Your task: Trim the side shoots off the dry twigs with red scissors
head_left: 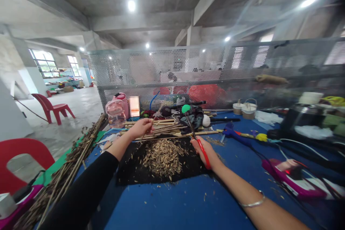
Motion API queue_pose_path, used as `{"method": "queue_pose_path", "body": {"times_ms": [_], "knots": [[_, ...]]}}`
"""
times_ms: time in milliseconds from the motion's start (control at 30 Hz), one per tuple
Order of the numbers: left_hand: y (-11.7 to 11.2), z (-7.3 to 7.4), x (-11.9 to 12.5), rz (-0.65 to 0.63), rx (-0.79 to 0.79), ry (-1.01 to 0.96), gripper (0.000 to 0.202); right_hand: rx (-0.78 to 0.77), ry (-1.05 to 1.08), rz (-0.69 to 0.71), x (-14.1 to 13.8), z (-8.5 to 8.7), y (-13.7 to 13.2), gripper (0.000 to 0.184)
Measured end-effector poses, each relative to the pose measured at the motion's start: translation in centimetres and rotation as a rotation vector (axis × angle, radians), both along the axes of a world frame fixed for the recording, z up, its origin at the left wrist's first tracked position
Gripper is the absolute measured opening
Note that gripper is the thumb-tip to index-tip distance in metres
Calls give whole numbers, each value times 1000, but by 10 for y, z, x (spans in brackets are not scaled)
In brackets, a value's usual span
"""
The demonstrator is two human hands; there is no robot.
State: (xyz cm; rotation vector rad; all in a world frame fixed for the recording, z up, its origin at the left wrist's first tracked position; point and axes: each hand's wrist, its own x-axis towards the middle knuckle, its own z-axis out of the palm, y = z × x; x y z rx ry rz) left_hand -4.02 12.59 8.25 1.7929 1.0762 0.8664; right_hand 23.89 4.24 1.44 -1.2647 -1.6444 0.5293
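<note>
My left hand (142, 128) is closed in a pinch on what looks like a thin dry stalk (153, 122), little of which shows. In my right hand (207, 151) is a pair of scissors (201, 148) with red handles, blades pointing up and away. Below and between both hands, a heap of dry brown seed pods or husks (163, 158) lies on a black cloth (129, 172). Just beyond the heap, several long thin dry sticks (167, 128) lie across the table.
A bundle of dried plant stalks (72, 165) runs along the left edge. Behind stand a clear jug (115, 114), a green ball (185, 108), a white ball (206, 120) and small buckets (248, 109) before a perforated metal screen (145, 68). A purple power strip (304, 185) lies right.
</note>
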Motion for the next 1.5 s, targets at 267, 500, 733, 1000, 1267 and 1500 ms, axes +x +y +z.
{"method": "queue_pose_path", "body": {"times_ms": [267,500,733,1000,1267,1500], "knots": [[-40,-5,12,-23,-415,-692,16,34,-132,-118,-2,1,5,41],[-83,-32,44,53,-428,-764,13,20,-228,-183,-32,8,-14,40],[-112,-27,48,24,-400,-833,15,78,-76,-267,-62,0,-29,47],[-94,-32,20,-178,-418,-831,16,113,-42,-344,-54,-4,-38,46],[-149,21,-16,313,286,218,30,185,-56,-288,-58,-2,-42,49],[-243,-40,-112,759,31,1061,36,196,-51,-255,-59,-1,-44,50]]}}
